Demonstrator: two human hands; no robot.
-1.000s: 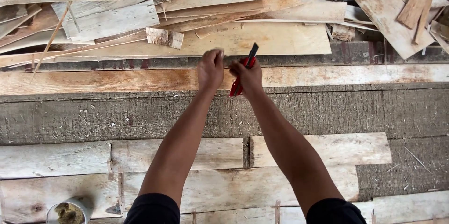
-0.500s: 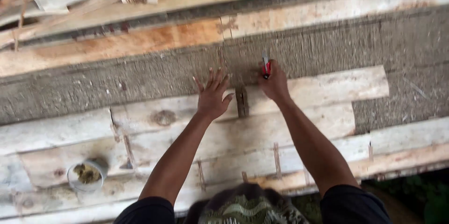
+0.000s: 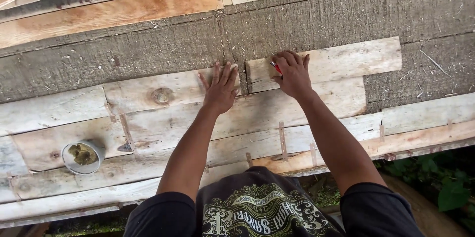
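Two hands press on pale planks: the left hand lies flat and empty, while the right hand clenches a red-handled tool over the short plank; steady downward pressure keeps both boards aligned

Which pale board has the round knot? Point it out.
The pale board under the left hand, with a dark knot left of the fingers. The board beneath the right hand shows none.

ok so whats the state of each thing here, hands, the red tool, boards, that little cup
left hand: open, flat on a pale board
right hand: closed on the red tool, resting on the short board
red tool: mostly hidden in the fist
small cup: upright, open, holds brownish bits
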